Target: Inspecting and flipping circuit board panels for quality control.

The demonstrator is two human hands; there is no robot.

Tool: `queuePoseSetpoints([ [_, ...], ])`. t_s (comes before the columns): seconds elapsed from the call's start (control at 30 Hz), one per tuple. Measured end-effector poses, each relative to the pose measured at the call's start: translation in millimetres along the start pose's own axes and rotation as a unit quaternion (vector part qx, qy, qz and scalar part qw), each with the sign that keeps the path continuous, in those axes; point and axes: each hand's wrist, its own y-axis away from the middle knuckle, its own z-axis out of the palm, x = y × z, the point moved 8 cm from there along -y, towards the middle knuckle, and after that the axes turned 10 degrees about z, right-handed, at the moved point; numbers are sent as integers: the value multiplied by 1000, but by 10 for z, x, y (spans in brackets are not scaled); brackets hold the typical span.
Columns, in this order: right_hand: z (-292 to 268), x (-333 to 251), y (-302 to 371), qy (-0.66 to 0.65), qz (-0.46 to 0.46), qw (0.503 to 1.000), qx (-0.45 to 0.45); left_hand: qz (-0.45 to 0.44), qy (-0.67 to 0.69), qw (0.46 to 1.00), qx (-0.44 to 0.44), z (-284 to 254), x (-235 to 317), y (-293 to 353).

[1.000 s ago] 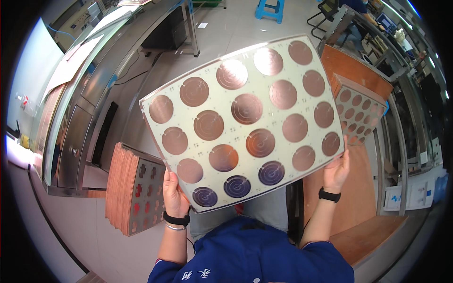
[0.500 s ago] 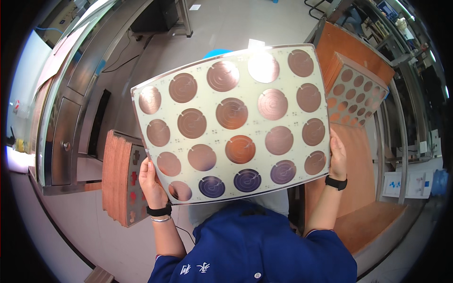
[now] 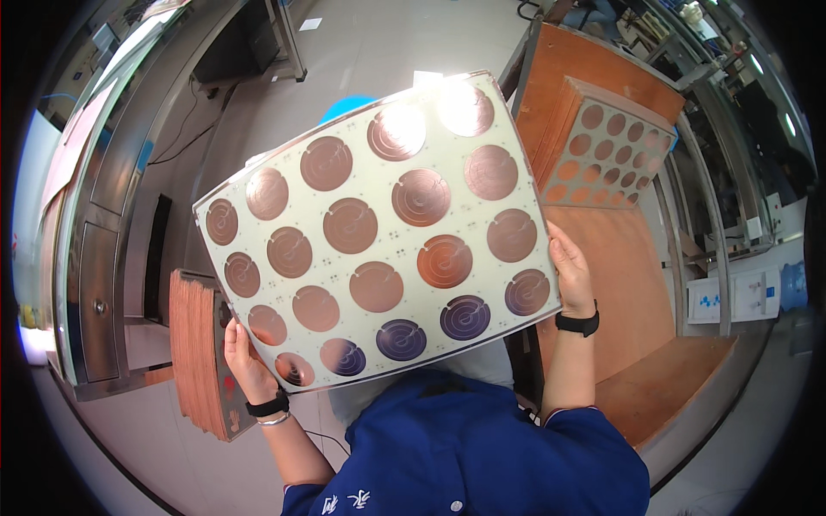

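Copper discs on a pale panel, held in the air before the torso. Left hand clamped on its left edge, right hand on its right, both toward the near corners. Since half a second ago: panel slanted more, right end farther out; glare now reaches the far-right corner disc, so different copper catches the light. Right: wooden rack bearing a leaning panel stack. Left: copper-edged stack, steel bench. Pale floor beyond.
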Motion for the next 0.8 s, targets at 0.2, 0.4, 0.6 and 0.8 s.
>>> queuePoseSetpoints([
  [0.2, -24, 30, 2, -20, 30, 999, -22, 14, -26, 999, -20, -13, 33, -21],
  [0.4, -142, 30, -11, -17, 43, 999, -8, 26, -14, 1000, 5, 22, 96, -8],
  [0.6, -122, -2, -31, -16, 40, 999, -22, 29, -24, 999, -15, 26, 129, -41],
  [0.8, -120, -99, -112, -10, 16, 1000, -6, 42, -12, 999, 20, 201, 368, -29],
])
